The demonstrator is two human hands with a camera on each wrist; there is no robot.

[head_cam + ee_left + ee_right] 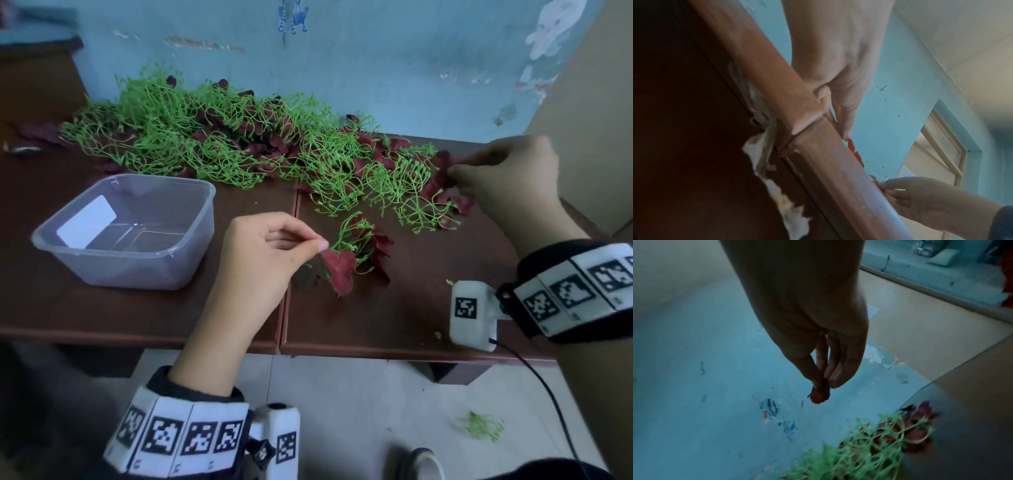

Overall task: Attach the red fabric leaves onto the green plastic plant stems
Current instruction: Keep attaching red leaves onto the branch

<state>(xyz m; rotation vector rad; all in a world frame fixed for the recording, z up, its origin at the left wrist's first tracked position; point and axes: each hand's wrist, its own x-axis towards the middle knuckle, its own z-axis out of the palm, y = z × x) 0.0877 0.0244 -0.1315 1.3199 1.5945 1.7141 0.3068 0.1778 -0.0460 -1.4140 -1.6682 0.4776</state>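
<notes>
at a dark brown wooden table (394, 318), the left hand (263, 253) pinches a branched green plastic stem (349, 236) already bearing dark red fabric leaves (339, 267), while the right hand (507, 174) pinches a loose red leaf (819, 396) over the tangled stem pile (205, 137) (clear plastic tub (126, 229) at left).

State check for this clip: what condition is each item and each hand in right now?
Left hand: pinches a green stem that already bears red leaves.
Right hand: pinches a loose red leaf, lifted off the pile.
Stem pile: tangled on the table, loose leaves mixed in.
Plastic tub: open, nothing inside that shows.
Floor sprig: lying off the table.
</notes>
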